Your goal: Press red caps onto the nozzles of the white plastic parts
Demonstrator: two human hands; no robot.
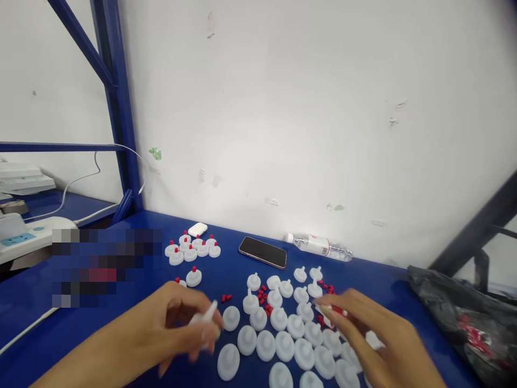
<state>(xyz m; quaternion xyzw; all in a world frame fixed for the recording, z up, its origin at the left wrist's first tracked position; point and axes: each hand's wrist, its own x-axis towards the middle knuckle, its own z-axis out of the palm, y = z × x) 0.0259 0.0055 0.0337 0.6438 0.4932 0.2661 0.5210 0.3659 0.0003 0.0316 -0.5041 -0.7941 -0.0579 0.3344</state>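
My left hand point(189, 323) is closed round a white nozzle cap point(208, 315), its spout pointing up. At the right, my right hand point(363, 328) reaches over the caps, with thumb and fingers pinched near a small red tip point(338, 310); whether it is gripped is hard to make out. Between the hands lie many loose white caps point(265, 345) without red tips. Small red tips point(262, 295) are scattered among them. Beyond my left hand, a group of white caps fitted with red tips point(190, 253) stands on the blue table point(157, 221).
A phone point(263, 252), a clear bottle point(321, 246) and a small white case point(197, 229) lie near the wall. At the right is a black plastic bag point(444, 312). A power strip point(36, 237) and cables are at the left.
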